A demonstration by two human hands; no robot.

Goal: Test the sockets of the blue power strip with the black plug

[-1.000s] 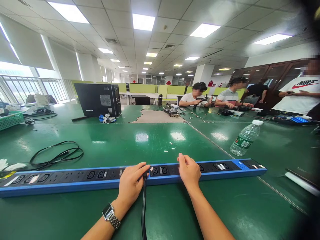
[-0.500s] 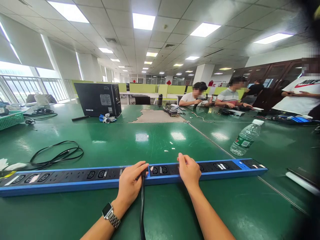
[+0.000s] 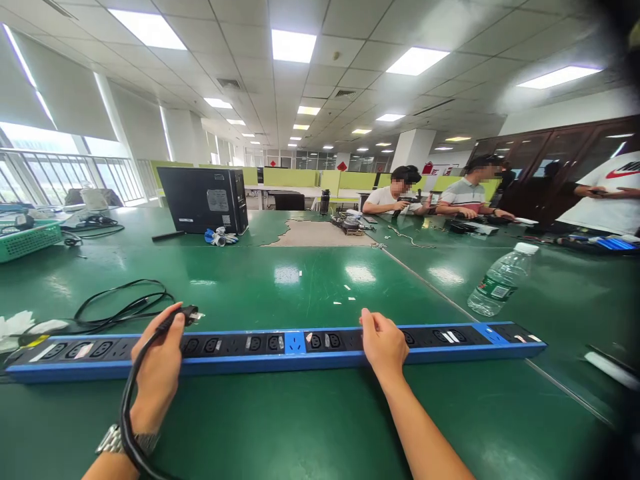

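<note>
A long blue power strip (image 3: 310, 352) with black sockets lies across the green table in front of me. My left hand (image 3: 159, 367) grips a black plug (image 3: 189, 313), lifted clear above the strip's left part, and its black cable (image 3: 126, 413) loops down past my wrist. My right hand (image 3: 383, 343) rests on top of the strip right of its middle, fingers curled over the far edge.
A coiled black cable (image 3: 120, 308) lies behind the strip at left. A water bottle (image 3: 500, 280) lies at right. Farther back stand a black computer case (image 3: 205, 200) and a green basket (image 3: 27, 239). Other people sit at the far right tables.
My left hand has pulled the black plug out of the strip's middle socket and carried it left and up. My right hand has stayed on the strip. The view shifted slightly.
</note>
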